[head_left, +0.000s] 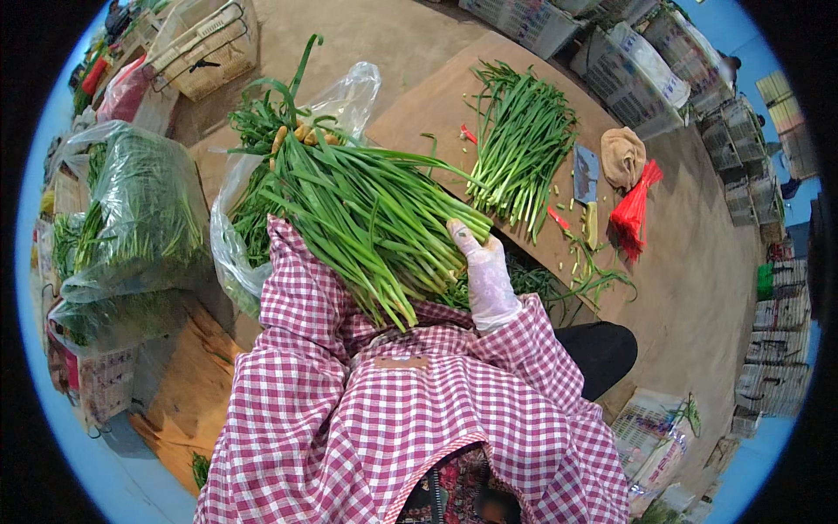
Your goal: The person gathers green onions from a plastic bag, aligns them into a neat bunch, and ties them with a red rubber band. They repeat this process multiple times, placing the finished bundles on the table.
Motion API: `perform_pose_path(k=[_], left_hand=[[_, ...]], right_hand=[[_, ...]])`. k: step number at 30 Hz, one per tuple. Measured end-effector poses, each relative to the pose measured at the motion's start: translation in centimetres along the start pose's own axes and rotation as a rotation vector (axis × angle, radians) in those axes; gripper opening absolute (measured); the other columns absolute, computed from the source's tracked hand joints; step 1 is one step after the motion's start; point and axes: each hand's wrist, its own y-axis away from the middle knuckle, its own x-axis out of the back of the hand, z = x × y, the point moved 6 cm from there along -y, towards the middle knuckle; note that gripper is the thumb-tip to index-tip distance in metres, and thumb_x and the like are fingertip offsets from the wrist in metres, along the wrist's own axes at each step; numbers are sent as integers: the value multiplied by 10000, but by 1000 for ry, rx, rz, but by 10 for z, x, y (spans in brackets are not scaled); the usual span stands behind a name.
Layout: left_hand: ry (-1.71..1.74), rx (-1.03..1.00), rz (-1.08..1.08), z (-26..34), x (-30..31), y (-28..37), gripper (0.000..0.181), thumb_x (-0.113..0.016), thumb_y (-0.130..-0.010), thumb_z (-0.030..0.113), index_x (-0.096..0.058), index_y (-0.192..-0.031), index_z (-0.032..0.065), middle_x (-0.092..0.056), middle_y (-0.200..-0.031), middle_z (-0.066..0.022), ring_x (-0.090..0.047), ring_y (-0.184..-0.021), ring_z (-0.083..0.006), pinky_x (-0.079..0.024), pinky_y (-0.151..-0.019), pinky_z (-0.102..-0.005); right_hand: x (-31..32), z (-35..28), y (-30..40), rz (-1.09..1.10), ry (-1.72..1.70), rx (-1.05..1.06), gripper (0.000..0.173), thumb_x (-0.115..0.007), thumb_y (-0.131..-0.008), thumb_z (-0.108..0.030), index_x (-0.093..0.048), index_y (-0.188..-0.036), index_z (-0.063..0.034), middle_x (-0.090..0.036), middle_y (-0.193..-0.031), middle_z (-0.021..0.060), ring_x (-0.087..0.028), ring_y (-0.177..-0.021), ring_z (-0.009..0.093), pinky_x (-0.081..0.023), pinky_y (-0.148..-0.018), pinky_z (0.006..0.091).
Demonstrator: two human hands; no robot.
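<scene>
A large bundle of long flat green leaves, which look like garlic chives (380, 203), lies across both hands in front of my chest. My right hand (490, 278), in a thin white glove, grips the pale stem ends, thumb on top. My left hand (308, 135) is wrapped around the leafy end; only its yellow-brown fingers show, and the palm is hidden beneath the leaves. Under that end, a clear plastic bag (229, 242) with more greens stands open. A second pile of chives (524, 144) rests on the brown board (419, 98), stems towards me.
Right of the pile lie a cleaver (584, 177) with a pale handle, a tan cloth (622, 157) and red plastic ties (635, 209). Cut stem bits and stray leaves are scattered nearby. A bagged stack of greens (150, 203) stands left. Plastic crates (622, 82) line the far right.
</scene>
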Motion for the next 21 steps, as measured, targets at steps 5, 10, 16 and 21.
perform_pose_path(k=[5,10,16,21], left_hand=[[-6,-10,-24,13,18,7,289,-511,-977,345,-640,-1001,88,-653,-927,-24,-603,-955,-203,-457,-935,-435],[-18,106,-43,4,10,0,234,-542,-936,415,-600,-887,194,-567,-959,24,-521,-974,-167,-432,-917,-429],[-24,-2,-159,11,14,-1,149,-605,-909,292,-603,-1008,181,-555,-1101,-63,-506,-1109,-250,-381,-1026,-505],[120,-168,-655,4,29,-3,230,-659,-886,189,-606,-1108,170,-544,-1219,-135,-493,-1222,-320,-339,-1116,-568]], right_hand=[[36,19,2,-117,452,284,230,-619,-945,-193,-687,-950,27,-684,-842,27,-598,-707,99,-463,-649,257],[118,81,9,-215,345,-149,374,-572,-980,-320,-693,-1066,24,-718,-972,113,-671,-927,195,-507,-842,302],[20,46,10,-391,265,42,418,-638,-948,-277,-573,-1214,39,-661,-1045,79,-586,-887,119,-458,-800,265],[37,44,17,-212,247,-237,205,-539,-991,-192,-638,-936,-22,-492,-585,-45,-397,-450,38,-293,-387,196]])
